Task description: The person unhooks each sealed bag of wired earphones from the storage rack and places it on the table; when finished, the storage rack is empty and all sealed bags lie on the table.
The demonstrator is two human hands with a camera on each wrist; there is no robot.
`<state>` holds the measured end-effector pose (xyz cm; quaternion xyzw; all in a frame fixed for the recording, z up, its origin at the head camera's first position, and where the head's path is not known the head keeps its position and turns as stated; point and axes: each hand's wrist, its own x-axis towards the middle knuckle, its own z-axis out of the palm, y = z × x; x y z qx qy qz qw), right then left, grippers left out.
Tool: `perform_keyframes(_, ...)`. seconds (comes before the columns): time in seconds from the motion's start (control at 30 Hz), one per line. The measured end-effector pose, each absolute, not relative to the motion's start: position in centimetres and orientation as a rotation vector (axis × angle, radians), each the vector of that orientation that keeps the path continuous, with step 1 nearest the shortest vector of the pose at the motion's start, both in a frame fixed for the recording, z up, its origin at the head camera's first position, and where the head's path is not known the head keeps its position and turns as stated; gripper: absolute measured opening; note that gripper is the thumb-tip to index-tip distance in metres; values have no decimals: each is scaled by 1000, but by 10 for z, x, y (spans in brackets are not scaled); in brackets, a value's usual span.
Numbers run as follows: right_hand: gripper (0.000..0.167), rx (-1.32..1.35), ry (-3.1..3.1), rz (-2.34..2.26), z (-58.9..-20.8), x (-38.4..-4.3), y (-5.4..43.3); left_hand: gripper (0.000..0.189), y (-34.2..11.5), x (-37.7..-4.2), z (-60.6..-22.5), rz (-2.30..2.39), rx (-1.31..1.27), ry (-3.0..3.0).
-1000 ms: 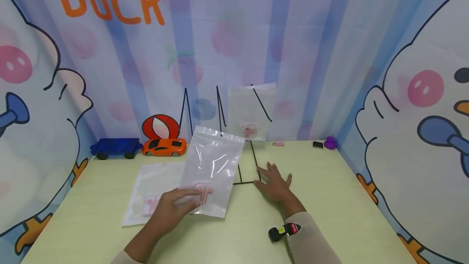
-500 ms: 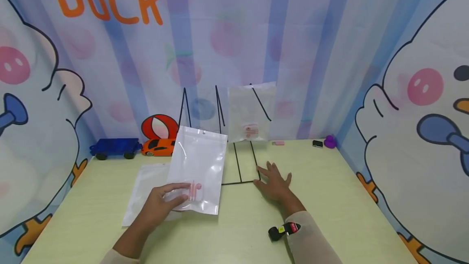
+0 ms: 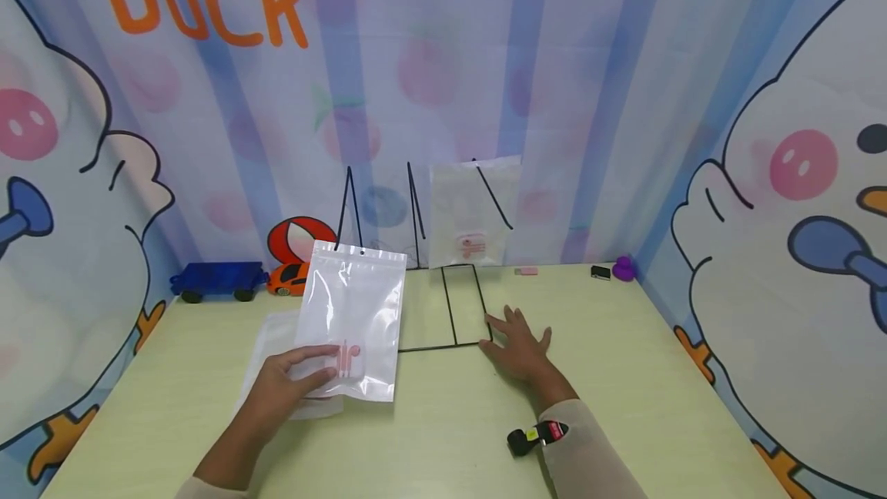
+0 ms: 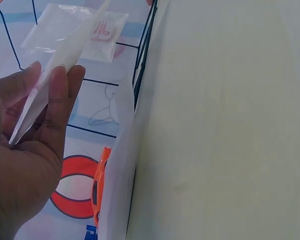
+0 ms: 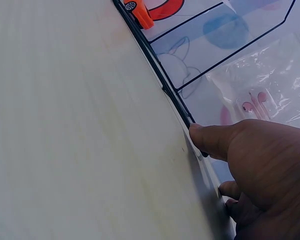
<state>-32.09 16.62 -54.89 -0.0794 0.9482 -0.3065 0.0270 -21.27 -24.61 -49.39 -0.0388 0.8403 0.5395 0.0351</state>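
Observation:
My left hand [image 3: 277,391] pinches the lower left of a white zip pouch [image 3: 353,291] with pink earphones showing in it, between thumb and fingers. The pouch is upright, and its top hole overlaps the tip of the left hook of a black wire display rack [image 3: 448,306]. In the left wrist view the held pouch [image 4: 70,52] is seen nearly edge-on. Spread fingers of my right hand [image 3: 520,349] touch the front right corner of the rack's base. A similar pouch [image 3: 450,206] hangs on the rack's right hook.
Another white pouch [image 3: 277,333] lies on the table, partly behind the held one. Along the back are a blue toy trailer [image 3: 222,277], an orange toy car [image 3: 286,280], a pink USB stick [image 3: 527,271], a small black item [image 3: 600,272] and a purple toy duck [image 3: 624,269].
My left hand has carried its pouch leftward, bringing the top hole to the left hook's tip and covering more of the orange car. The right hand has stayed on the rack's base.

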Motion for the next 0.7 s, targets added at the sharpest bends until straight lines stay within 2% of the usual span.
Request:
perform_keyframes(0.23,60,-235,2932,-929,-550,-322,167,50,-262,-211,-492,1776,-152,2492)
perform_keyframes(0.7,59,-250,2923,-949,-550,-322,168,60,-317,-211,-482,1621,-274,2507)
